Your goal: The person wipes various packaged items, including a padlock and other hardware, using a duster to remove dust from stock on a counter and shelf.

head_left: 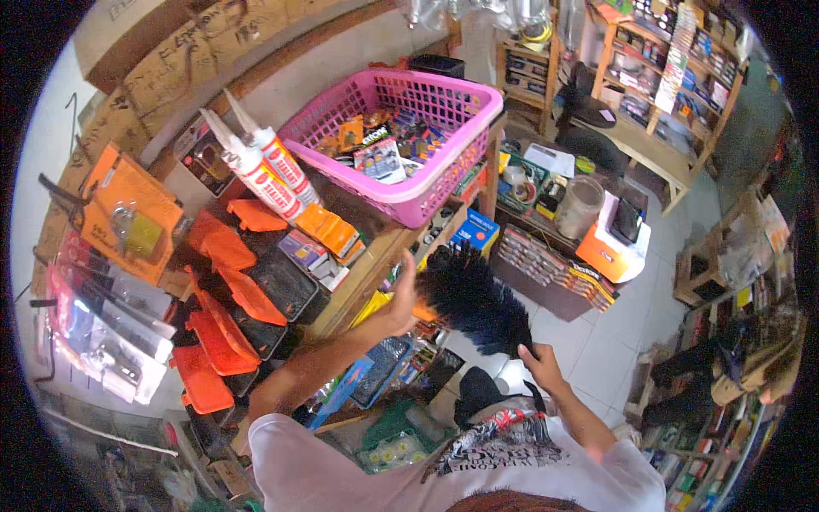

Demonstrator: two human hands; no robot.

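Note:
A fluffy black duster (478,299) slants across the middle of the view, its bristly head pointing up and left. My right hand (543,369) is closed round its lower right end; the handle itself is hidden in the fingers. Beside the duster's far left end my left hand (403,299) is held up, fingers stretched and the palm turned toward the bristles. Whether it touches them I cannot tell. Just left of that hand runs the edge of a wooden shelf (351,297) with small boxes (324,230) on it.
A pink plastic basket (409,205) full of small packets sits on the shelf. Left of it lean white sealant tubes (269,175) and orange-lidded black bins (226,341). At right, a low table (546,294) carries a clear jar (580,207) and boxes. Crowded shelves (708,418) line the right.

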